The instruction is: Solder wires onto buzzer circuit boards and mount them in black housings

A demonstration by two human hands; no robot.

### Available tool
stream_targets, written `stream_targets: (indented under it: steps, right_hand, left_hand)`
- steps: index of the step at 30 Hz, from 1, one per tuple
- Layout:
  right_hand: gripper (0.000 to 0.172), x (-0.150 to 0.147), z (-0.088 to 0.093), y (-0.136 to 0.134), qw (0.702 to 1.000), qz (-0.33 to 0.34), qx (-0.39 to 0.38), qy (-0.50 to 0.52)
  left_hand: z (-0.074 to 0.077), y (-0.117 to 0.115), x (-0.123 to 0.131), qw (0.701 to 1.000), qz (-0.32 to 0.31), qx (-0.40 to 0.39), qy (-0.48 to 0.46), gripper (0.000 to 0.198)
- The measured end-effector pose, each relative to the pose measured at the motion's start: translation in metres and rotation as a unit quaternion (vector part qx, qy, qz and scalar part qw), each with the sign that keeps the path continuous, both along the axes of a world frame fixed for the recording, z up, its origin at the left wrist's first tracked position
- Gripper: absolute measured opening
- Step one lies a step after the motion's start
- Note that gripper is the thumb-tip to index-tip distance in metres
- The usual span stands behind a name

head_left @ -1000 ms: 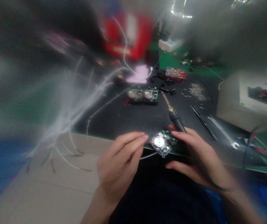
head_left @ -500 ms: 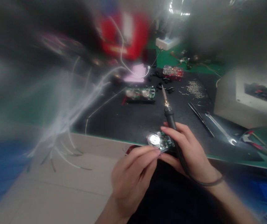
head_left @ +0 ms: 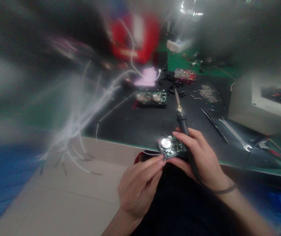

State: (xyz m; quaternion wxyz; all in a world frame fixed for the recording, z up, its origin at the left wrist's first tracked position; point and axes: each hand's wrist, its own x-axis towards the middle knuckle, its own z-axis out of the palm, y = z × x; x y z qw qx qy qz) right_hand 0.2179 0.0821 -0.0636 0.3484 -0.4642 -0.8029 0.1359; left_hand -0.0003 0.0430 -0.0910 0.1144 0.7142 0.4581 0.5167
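In my right hand (head_left: 201,157) is a small green circuit board (head_left: 176,148) with a bright round silver part, held by its right side between thumb and fingers. The same hand keeps a black-handled soldering iron (head_left: 183,124) against it, metal tip pointing away over the bench, off the board. My left hand (head_left: 141,186) is closed in a pinch at the board's lower left corner, with a thin dark wire (head_left: 164,156) at its fingertips. A pale wire (head_left: 152,153) reaches the board's left edge. What lies inside the left fingers is partly hidden.
Beyond the hands on the black mat (head_left: 152,121) lie more circuit boards (head_left: 152,97), small black parts, and a box of metal bits (head_left: 184,75). To the right are loose pins (head_left: 208,93), tweezers (head_left: 214,124), a wrench (head_left: 236,134) and a pale metal case (head_left: 246,105). White cables (head_left: 81,121) hang blurred at left.
My left fingers have drawn slightly down and left, so the board's lower left corner and the thin wire now show. The soldering iron stays in my right hand. The whole view has shifted slightly.
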Motion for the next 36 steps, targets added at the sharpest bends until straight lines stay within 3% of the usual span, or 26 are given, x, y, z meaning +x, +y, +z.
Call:
stream_targets:
  steps: [4,7,10,13,20,27,32,36]
  right_hand:
    - [0.067,0.0,-0.001,-0.001,1.0,-0.001,0.0,-0.002]
    - [0.065,0.0,-0.001,-0.002,1.0,-0.001,0.001,-0.001]
    - [0.064,0.001,0.0,-0.002,1.0,-0.001,-0.009,-0.001]
    - [0.062,0.001,0.001,-0.002,1.0,0.008,-0.008,0.004]
    - [0.064,0.001,0.001,-0.002,1.0,0.006,-0.01,0.003]
    - [0.063,0.001,0.001,-0.002,1.0,-0.001,-0.005,-0.007]
    - [0.06,0.0,0.002,-0.002,1.0,-0.005,0.01,-0.011]
    - [0.062,0.0,0.003,-0.001,1.0,0.001,0.007,-0.008]
  left_hand:
    - [0.0,0.0,0.002,0.997,-0.011,-0.045,-0.063,0.037]
    - [0.004,0.002,0.001,0.999,-0.041,-0.002,-0.001,0.037]
    - [0.012,0.006,0.002,0.997,-0.063,-0.01,0.042,0.028]
    - [0.02,0.012,0.004,0.997,-0.065,-0.026,0.031,0.023]
    - [0.025,0.025,0.004,0.995,-0.09,-0.031,0.026,0.035]
    - [0.027,0.022,0.011,0.999,0.006,-0.051,-0.016,0.027]
    - [0.034,0.021,0.007,0.995,0.021,-0.102,-0.006,0.023]
    - [0.036,0.023,0.003,0.985,-0.006,-0.174,-0.014,0.015]
